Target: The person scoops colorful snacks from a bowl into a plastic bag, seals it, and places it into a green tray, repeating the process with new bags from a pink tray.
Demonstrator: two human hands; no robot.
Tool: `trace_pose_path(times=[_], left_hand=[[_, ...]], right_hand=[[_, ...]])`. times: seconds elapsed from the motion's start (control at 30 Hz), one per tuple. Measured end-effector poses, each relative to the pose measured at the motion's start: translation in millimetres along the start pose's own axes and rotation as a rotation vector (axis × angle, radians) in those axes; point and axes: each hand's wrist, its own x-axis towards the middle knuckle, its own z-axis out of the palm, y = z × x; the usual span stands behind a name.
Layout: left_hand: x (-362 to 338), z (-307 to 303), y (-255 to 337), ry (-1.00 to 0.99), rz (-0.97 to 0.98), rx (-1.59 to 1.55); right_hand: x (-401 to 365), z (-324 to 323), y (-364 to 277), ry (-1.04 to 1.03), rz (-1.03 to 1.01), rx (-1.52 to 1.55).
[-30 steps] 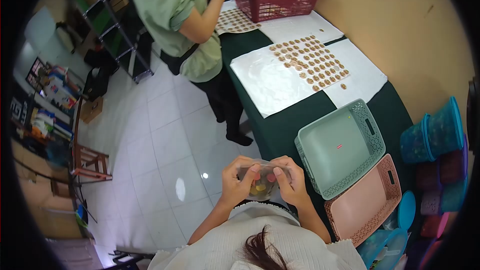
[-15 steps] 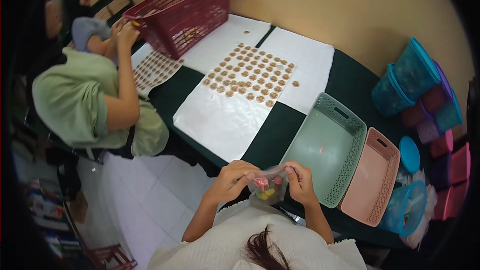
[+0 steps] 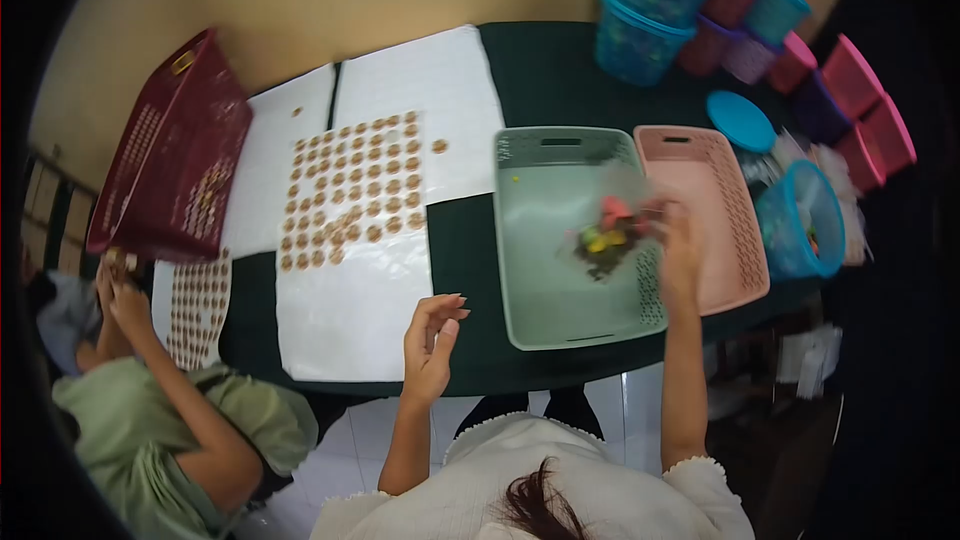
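Note:
A small clear plastic bag (image 3: 603,240) with red, yellow and dark pieces in it is over the green basket (image 3: 540,230), smeared by motion. My right hand (image 3: 680,250) reaches across the basket's right side, its fingers closed at the bag's edge; the hand is blurred too. Nothing is in my left hand (image 3: 430,345), which hovers above the table's front edge with fingers half bent and apart from the thumb. Against the green basket's right side stands a pink basket (image 3: 715,210).
Rows of small round brown pieces (image 3: 375,180) lie on white sheets (image 3: 350,340). A co-worker in a green top (image 3: 180,440) sits at the left by a dark red basket (image 3: 190,140). Stacked lidded tubs (image 3: 650,25), a blue lid (image 3: 740,120) and an open blue tub (image 3: 805,215) stand right.
My right hand has carried the bag from in front of my chest to over the green basket. My left hand has let go of the bag. The view has turned right.

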Motion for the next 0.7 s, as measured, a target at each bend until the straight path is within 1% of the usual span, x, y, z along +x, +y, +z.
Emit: trace_pose_path(times=[0.03,0.1,0.17,0.2,0.23,0.27,0.3,0.37,0.4,0.43,0.47,0.5,0.57,0.6,0.67,0.7], left_hand=[[5,4,-2,-0.042,-0.007,-0.01],[13,14,-4,-0.099,0.014,-0.048],[19,31,-2,-0.131,0.007,-0.071],[19,37,-3,-0.168,0.037,-0.049],[19,44,-2,-0.202,0.067,-0.022],[17,55,3,-0.192,0.068,-0.031],[14,60,4,-0.219,0.075,-0.031],[7,72,4,-0.32,0.085,0.066],[5,84,8,-0.348,0.166,0.091],[3,94,11,-0.378,0.178,0.082],[0,103,12,-0.452,0.222,0.142],[-3,115,12,-0.523,0.268,0.199],[-12,149,6,-0.537,0.254,0.175],[-16,169,6,-0.535,0.252,0.179],[-24,210,9,-0.558,0.277,0.156],[-28,230,10,-0.624,0.325,0.123]], right_hand=[[2,3,13,-0.123,0.079,-0.085],[2,10,51,-0.308,0.233,-0.058],[-5,15,79,-0.147,-0.235,-0.629],[-7,8,71,-0.124,-0.233,-0.638],[-10,0,54,-0.058,-0.217,-0.541],[-13,-10,38,0.011,-0.206,-0.441],[-20,-25,23,0.039,-0.206,-0.443],[-40,-64,2,-0.07,-0.039,-0.273],[-53,-84,1,-0.036,-0.047,-0.279],[-69,-105,1,-0.048,-0.101,-0.442],[-89,-123,2,-0.061,-0.146,-0.61],[-107,-140,4,-0.047,-0.138,-0.631],[-145,-176,13,-0.042,-0.114,-0.669],[-165,-194,17,-0.041,0.001,-0.631],[-200,-232,37,-0.064,0.142,-0.662],[-211,-249,43,-0.03,0.132,-0.649]])
